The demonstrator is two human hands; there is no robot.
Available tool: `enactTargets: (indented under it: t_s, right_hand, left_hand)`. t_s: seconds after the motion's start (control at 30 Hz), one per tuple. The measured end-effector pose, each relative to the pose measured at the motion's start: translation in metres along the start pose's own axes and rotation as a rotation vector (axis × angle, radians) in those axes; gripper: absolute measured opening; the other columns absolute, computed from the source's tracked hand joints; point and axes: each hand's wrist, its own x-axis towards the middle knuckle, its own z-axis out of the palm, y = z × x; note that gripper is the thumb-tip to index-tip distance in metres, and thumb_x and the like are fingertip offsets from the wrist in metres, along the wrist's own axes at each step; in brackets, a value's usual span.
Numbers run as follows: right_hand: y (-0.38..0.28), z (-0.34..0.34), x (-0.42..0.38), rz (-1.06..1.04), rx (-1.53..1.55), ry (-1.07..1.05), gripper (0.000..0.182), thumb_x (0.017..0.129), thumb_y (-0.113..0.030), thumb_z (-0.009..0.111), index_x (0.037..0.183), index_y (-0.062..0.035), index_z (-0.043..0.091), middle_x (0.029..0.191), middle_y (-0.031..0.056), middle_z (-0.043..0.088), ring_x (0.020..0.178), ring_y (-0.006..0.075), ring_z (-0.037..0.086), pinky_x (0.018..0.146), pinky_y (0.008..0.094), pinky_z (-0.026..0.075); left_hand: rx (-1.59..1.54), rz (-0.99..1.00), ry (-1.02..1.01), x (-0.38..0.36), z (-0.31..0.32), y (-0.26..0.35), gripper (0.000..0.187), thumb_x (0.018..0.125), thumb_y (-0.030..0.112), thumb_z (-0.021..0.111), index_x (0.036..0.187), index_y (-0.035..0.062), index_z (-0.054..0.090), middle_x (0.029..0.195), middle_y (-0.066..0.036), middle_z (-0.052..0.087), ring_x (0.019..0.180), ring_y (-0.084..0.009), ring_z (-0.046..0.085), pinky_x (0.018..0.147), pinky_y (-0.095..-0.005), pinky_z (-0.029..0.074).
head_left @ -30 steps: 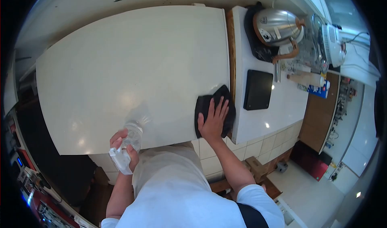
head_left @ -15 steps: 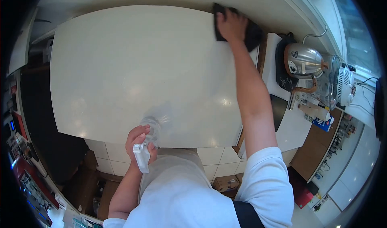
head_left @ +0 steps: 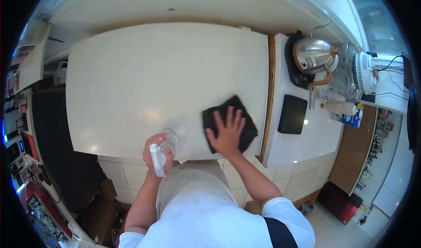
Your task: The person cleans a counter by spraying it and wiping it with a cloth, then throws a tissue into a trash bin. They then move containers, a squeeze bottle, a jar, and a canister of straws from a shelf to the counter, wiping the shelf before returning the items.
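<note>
Under my right hand [head_left: 227,133] a black cloth [head_left: 239,112] lies spread on the white tabletop [head_left: 144,72], near its front right corner. The fingers of that hand are spread and press flat on the cloth. My left hand [head_left: 154,153] is wrapped round a clear spray bottle [head_left: 171,140] with a white trigger head. It holds the bottle at the table's front edge, close to my body; the bottle's base appears to rest on or just over the tabletop.
Right of the table, a white counter [head_left: 280,149] carries a steel kettle [head_left: 313,55] with a wooden handle, a black flat scale [head_left: 293,114], glassware, a carton [head_left: 353,116] and a white fan-like device [head_left: 365,72]. A wall runs behind the table. Dark shelving stands at left.
My right hand has come from the far right corner to the near right, bringing the black cloth with it. My left hand still holds the spray bottle. The camera view has shifted slightly.
</note>
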Motion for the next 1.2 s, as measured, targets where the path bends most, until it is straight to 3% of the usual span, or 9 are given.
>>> enactTargets:
  t_s: [0.2, 0.33, 0.43, 0.57, 0.77, 0.9, 1.03, 1.13, 1.2]
  right_hand:
    - [0.088, -0.015, 0.179, 0.305, -0.123, 0.292, 0.066, 0.096, -0.049, 0.049, 0.151, -0.0138, 0.040, 0.159, 0.0279, 0.021, 0.145, 0.0530, 0.015, 0.115, 0.0664, 0.009]
    - [0.047, -0.007, 0.255, 0.158, -0.178, 0.275, 0.065, 0.097, -0.052, 0.042, 0.151, -0.0156, 0.040, 0.159, 0.0225, 0.026, 0.146, 0.0511, 0.017, 0.116, 0.0658, 0.010]
    - [-0.026, 0.010, 0.215, -0.108, -0.147, 0.279, 0.063, 0.097, -0.051, 0.043, 0.149, -0.0159, 0.043, 0.158, 0.0219, 0.028, 0.146, 0.0493, 0.018, 0.117, 0.0655, 0.011]
    - [-0.081, 0.012, 0.073, -0.360, 0.090, 0.144, 0.059, 0.094, -0.047, 0.052, 0.145, -0.0159, 0.049, 0.158, 0.0217, 0.028, 0.145, 0.0497, 0.020, 0.116, 0.0658, 0.013]
    - [0.007, 0.010, -0.099, -0.179, -0.012, -0.066, 0.067, 0.089, -0.058, 0.058, 0.147, -0.0265, 0.048, 0.161, 0.0216, 0.024, 0.146, 0.0502, 0.017, 0.111, 0.0692, 0.017]
    - [0.042, -0.012, -0.079, -0.002, -0.047, 0.046, 0.067, 0.090, -0.051, 0.059, 0.147, -0.0166, 0.047, 0.156, 0.0269, 0.027, 0.142, 0.0525, 0.020, 0.109, 0.0678, 0.019]
    - [-0.025, 0.001, -0.003, 0.160, -0.062, 0.100, 0.069, 0.090, -0.045, 0.060, 0.148, -0.0119, 0.042, 0.157, 0.0288, 0.023, 0.144, 0.0534, 0.016, 0.110, 0.0693, 0.016]
    - [-0.097, 0.015, 0.030, -0.047, 0.118, 0.121, 0.069, 0.084, -0.039, 0.067, 0.144, -0.0107, 0.047, 0.153, 0.0279, 0.033, 0.141, 0.0545, 0.024, 0.110, 0.0711, 0.020]
    - [-0.144, 0.034, 0.025, -0.251, 0.174, 0.055, 0.064, 0.087, -0.042, 0.061, 0.142, -0.0111, 0.050, 0.154, 0.0265, 0.031, 0.143, 0.0523, 0.023, 0.113, 0.0687, 0.017]
  left_hand:
    - [0.058, -0.099, 0.013, -0.003, -0.015, 0.022, 0.024, 0.082, 0.002, 0.062, 0.105, -0.0048, 0.059, 0.095, -0.018, 0.068, 0.091, -0.0285, 0.070, 0.083, -0.0379, 0.055]
    - [0.045, -0.128, 0.046, -0.011, -0.026, 0.048, 0.021, 0.085, 0.002, 0.061, 0.105, -0.0048, 0.060, 0.094, -0.016, 0.069, 0.093, -0.0274, 0.071, 0.083, -0.0377, 0.056]
    - [0.028, -0.152, 0.072, -0.017, -0.033, 0.054, 0.021, 0.085, 0.002, 0.061, 0.105, -0.0046, 0.059, 0.094, -0.015, 0.069, 0.093, -0.0268, 0.071, 0.084, -0.0381, 0.055]
    - [0.012, -0.153, 0.076, -0.019, -0.042, 0.052, 0.021, 0.086, 0.001, 0.060, 0.107, -0.0039, 0.059, 0.093, -0.014, 0.068, 0.094, -0.0263, 0.071, 0.084, -0.0384, 0.055]
    - [0.042, -0.221, 0.088, -0.029, -0.071, 0.042, 0.023, 0.089, -0.001, 0.059, 0.112, -0.0021, 0.057, 0.096, -0.014, 0.068, 0.097, -0.0257, 0.070, 0.087, -0.0388, 0.055]
    - [0.050, -0.267, 0.141, -0.045, -0.085, 0.050, 0.024, 0.091, 0.001, 0.059, 0.114, -0.0012, 0.056, 0.098, -0.013, 0.068, 0.099, -0.0258, 0.069, 0.088, -0.0389, 0.054]
    - [0.058, -0.309, 0.164, -0.060, -0.097, 0.054, 0.025, 0.093, 0.002, 0.058, 0.117, -0.0015, 0.054, 0.100, -0.012, 0.067, 0.101, -0.0254, 0.068, 0.092, -0.0406, 0.052]
    - [0.020, -0.358, 0.182, -0.074, -0.101, 0.053, 0.028, 0.096, 0.005, 0.057, 0.122, -0.0023, 0.049, 0.103, -0.012, 0.065, 0.104, -0.0257, 0.066, 0.096, -0.0421, 0.050]
    - [0.020, -0.357, 0.136, -0.071, -0.101, 0.058, 0.033, 0.098, 0.011, 0.055, 0.127, -0.0024, 0.044, 0.108, -0.013, 0.063, 0.108, -0.0266, 0.064, 0.099, -0.0424, 0.049]
